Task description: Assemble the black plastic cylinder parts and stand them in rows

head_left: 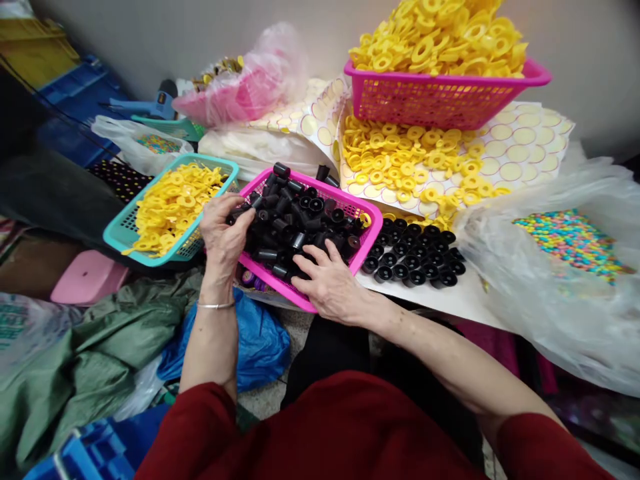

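At the tabletop's (465,303) near edge, black cylinders (299,241) crowd a pink basket (285,289), right hand (330,283) fingers loosely spread on them, left hand (223,230) fingers curled, grip unclear; pressing the near rim could tip everything out.

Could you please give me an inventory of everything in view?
pink basket: one, pink, centre
turquoise basket: one, turquoise, left
magenta basket: one, magenta, back right
black caps: many, black, in pink basket and right of it
printed sheets: count unclear, cream, back
yellow ring pieces: many, yellow, in turquoise and magenta baskets, on sheets
plastic bags: several, translucent, right and back left
small pieces: many, multicoloured, in bags
pink bowl: one, pink, back
gun-shaped tool: one, blue, back left
crates: several, blue and yellow, left
cloth: one, green, lower left
blue bag: one, blue, below pink basket
left hand: one, bare, at pink basket's left end
right hand: one, bare, over pink basket's near edge
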Demonstrator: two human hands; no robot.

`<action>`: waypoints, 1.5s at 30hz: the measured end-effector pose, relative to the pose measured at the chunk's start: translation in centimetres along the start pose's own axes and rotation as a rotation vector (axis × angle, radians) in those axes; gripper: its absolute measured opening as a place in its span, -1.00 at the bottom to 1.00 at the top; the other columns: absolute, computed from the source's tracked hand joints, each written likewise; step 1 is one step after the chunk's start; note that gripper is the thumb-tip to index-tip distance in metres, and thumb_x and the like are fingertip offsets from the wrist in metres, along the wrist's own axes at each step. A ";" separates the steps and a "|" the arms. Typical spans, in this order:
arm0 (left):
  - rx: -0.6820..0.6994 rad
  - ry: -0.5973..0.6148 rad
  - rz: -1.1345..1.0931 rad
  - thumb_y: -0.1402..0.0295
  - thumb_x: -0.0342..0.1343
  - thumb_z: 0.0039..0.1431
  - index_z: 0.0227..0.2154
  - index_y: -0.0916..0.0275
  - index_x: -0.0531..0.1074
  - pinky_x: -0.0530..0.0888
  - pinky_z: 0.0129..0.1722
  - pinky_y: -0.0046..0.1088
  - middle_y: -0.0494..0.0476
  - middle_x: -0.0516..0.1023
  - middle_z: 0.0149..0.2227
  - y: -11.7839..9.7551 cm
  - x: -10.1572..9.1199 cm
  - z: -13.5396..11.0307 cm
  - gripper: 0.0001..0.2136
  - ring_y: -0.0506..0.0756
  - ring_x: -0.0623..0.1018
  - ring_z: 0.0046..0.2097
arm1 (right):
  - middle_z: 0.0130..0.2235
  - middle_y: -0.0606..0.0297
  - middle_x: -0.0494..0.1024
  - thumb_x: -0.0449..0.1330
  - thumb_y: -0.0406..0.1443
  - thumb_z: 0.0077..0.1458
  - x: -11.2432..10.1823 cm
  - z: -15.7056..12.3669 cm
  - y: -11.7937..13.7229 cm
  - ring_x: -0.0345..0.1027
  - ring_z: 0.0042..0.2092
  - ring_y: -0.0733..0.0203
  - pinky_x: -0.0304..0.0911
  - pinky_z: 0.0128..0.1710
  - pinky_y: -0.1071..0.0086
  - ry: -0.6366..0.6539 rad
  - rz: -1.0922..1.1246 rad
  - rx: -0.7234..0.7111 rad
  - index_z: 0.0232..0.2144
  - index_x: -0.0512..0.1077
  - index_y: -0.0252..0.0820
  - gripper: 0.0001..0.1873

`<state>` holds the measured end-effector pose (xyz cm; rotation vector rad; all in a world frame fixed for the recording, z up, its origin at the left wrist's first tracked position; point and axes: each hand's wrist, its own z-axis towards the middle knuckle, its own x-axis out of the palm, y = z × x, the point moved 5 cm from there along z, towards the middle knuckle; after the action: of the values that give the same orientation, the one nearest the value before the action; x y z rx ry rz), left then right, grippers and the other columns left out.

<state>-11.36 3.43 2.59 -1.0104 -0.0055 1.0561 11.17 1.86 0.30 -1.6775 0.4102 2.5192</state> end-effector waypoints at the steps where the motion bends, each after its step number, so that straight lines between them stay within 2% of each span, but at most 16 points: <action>1: -0.015 0.029 0.043 0.29 0.31 -0.07 -0.29 0.17 0.56 0.31 0.15 -0.19 0.16 0.54 -0.13 0.8 -0.6 -0.3 -0.77 0.21 0.47 0.01 | 0.07 0.04 0.45 0.14 -0.35 0.13 0.6 0.7 -0.3 0.17 0.18 -0.23 0.02 0.13 -0.39 0.045 -0.006 0.008 -0.20 0.53 -0.15 -0.79; 3: -0.043 0.178 0.111 0.23 0.34 -0.14 -0.20 0.17 0.56 0.30 0.17 -0.13 0.20 0.49 -0.01 2.6 -0.8 -1.1 -0.63 0.25 0.43 0.08 | 0.06 0.02 0.45 0.15 -0.32 0.13 1.3 1.4 -1.1 0.17 0.16 -0.22 -0.09 0.15 -0.44 0.075 -0.018 0.035 -0.23 0.54 -0.16 -0.81; 6: -0.057 0.382 0.194 0.09 0.32 -0.11 -0.04 0.19 0.51 0.25 0.21 -0.07 0.28 0.38 0.13 4.8 0.3 -2.1 -0.47 0.30 0.35 0.18 | 0.05 -0.03 0.44 0.15 -0.32 0.12 1.7 1.9 -2.3 0.21 0.11 -0.19 -0.12 0.16 -0.43 0.050 -0.052 0.089 -0.22 0.54 -0.20 -0.80; 8: -0.029 0.431 0.233 0.05 0.27 -0.04 -0.01 0.21 0.48 0.23 0.23 -0.07 0.32 0.36 0.14 5.4 1.4 -1.9 -0.46 0.31 0.31 0.21 | 0.08 -0.04 0.42 0.16 -0.35 0.10 1.9 2.4 -3.3 0.21 0.08 -0.18 -0.12 0.16 -0.42 0.039 -0.075 0.125 -0.20 0.53 -0.21 -0.78; 12: 0.029 0.486 0.296 0.05 0.25 0.02 -0.12 0.24 0.52 0.24 0.19 -0.09 0.31 0.45 -0.01 5.6 4.0 0.1 -0.56 0.30 0.35 0.12 | 0.14 -0.08 0.36 0.16 -0.38 0.08 1.7 4.1 -5.8 0.19 0.09 -0.21 -0.07 0.11 -0.36 0.054 -0.123 0.182 -0.19 0.52 -0.25 -0.77; 16: -0.069 0.444 0.394 0.05 0.20 0.10 -0.16 0.27 0.52 0.31 0.10 -0.17 0.28 0.50 -0.11 5.5 5.0 1.8 -0.61 0.25 0.41 0.01 | 0.04 -0.13 0.42 0.08 -0.33 0.17 0.8 5.2 -8.3 0.23 -0.01 -0.17 0.10 -0.02 -0.11 0.048 -0.207 0.237 -0.19 0.51 -0.33 -0.74; 19: -0.111 0.374 0.443 0.02 0.19 0.10 -0.16 0.23 0.51 0.33 0.07 -0.21 0.23 0.52 -0.13 4.9 5.0 1.7 -0.60 0.24 0.40 0.00 | -0.08 -0.10 0.48 0.02 -0.33 0.19 0.7 5.8 -8.8 0.25 -0.06 -0.14 0.11 -0.07 -0.01 0.040 -0.265 0.235 -0.24 0.51 -0.34 -0.72; 23: -0.120 0.347 0.463 0.02 0.17 0.12 -0.14 0.20 0.50 0.33 0.05 -0.17 0.23 0.53 -0.09 5.0 5.1 1.2 -0.62 0.27 0.38 0.05 | -0.03 -0.05 0.47 0.07 -0.33 0.15 1.8 7.8 -5.5 0.20 0.05 -0.13 0.06 0.04 0.02 0.050 -0.200 0.004 -0.26 0.53 -0.31 -0.76; 26: -0.108 0.357 0.374 0.15 0.19 0.09 -0.26 0.24 0.53 0.37 0.01 -0.24 0.19 0.56 -0.20 5.8 5.0 1.7 -0.73 0.22 0.45 -0.05 | 0.03 -0.02 0.44 0.10 -0.33 0.13 2.8 9.8 -2.9 0.11 0.15 -0.17 -0.02 0.12 -0.10 0.123 -0.158 -0.159 -0.19 0.53 -0.25 -0.74; 28: -0.153 0.326 0.266 0.21 0.19 0.03 -0.36 0.26 0.54 0.41 -0.09 -0.33 0.11 0.56 -0.31 6.8 4.6 2.2 -0.78 0.14 0.49 -0.19 | 0.03 -0.04 0.43 0.13 -0.32 0.11 3.0 10.9 -3.1 0.10 0.15 -0.22 -0.04 0.11 -0.21 0.179 -0.189 -0.116 -0.18 0.54 -0.23 -0.75; 31: -0.211 0.226 0.141 0.21 0.20 -0.04 -0.29 0.27 0.54 0.43 -0.18 -0.39 0.04 0.55 -0.35 8.0 3.8 2.9 -0.72 0.09 0.50 -0.28 | -0.04 -0.03 0.46 0.15 -0.33 0.09 2.4 11.5 -5.4 0.17 0.08 -0.19 0.06 0.05 -0.17 0.248 -0.230 0.002 -0.20 0.54 -0.25 -0.76; 33: -0.143 0.176 0.129 0.21 0.21 -0.04 -0.18 0.27 0.53 0.44 -0.12 -0.36 0.07 0.56 -0.27 8.1 3.4 3.1 -0.64 0.12 0.51 -0.22 | -0.07 -0.02 0.47 0.13 -0.34 0.10 1.5 11.0 -7.0 0.20 0.04 -0.15 0.13 0.01 -0.07 0.257 -0.225 0.040 -0.19 0.52 -0.26 -0.76; 37: 0.098 0.190 0.305 0.28 0.22 -0.04 -0.07 0.19 0.50 0.28 0.18 -0.14 0.20 0.50 0.01 6.9 3.0 3.1 -0.60 0.26 0.37 0.14 | -0.11 0.00 0.48 0.12 -0.33 0.08 -0.1 8.7 -9.7 0.21 0.04 -0.12 0.20 -0.03 0.07 0.229 -0.182 0.134 -0.23 0.51 -0.29 -0.77; 39: 0.169 0.236 0.392 0.30 0.24 -0.06 -0.09 0.13 0.52 0.16 0.25 -0.04 0.20 0.40 0.14 6.3 3.0 2.8 -0.61 0.32 0.22 0.27 | -0.11 0.00 0.48 0.12 -0.31 0.07 -0.3 7.4 -10.9 0.21 0.04 -0.11 0.22 -0.03 0.10 0.203 -0.154 0.200 -0.28 0.51 -0.28 -0.79; 42: 0.215 0.304 0.420 0.30 0.25 -0.07 -0.18 0.10 0.55 0.10 0.28 0.03 0.16 0.31 0.23 5.3 2.9 2.4 -0.69 0.35 0.12 0.32 | -0.11 0.00 0.49 0.14 -0.28 0.07 -0.2 5.7 -11.8 0.22 0.06 -0.13 0.19 0.04 0.06 0.150 -0.114 0.245 -0.32 0.51 -0.27 -0.81; 45: 0.233 0.388 0.426 0.25 0.23 -0.02 -0.33 0.14 0.58 0.07 0.29 0.06 0.16 0.33 0.21 4.0 3.0 1.9 -0.82 0.37 0.04 0.36 | -0.01 0.01 0.47 0.18 -0.25 0.05 0.0 4.8 -11.4 0.17 0.12 -0.18 0.11 0.11 -0.07 0.063 -0.087 0.199 -0.21 0.48 -0.26 -0.74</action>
<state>-13.47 7.28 -0.36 -1.0100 0.6598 1.1931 9.37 14.13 0.09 -1.6643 0.5609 2.2855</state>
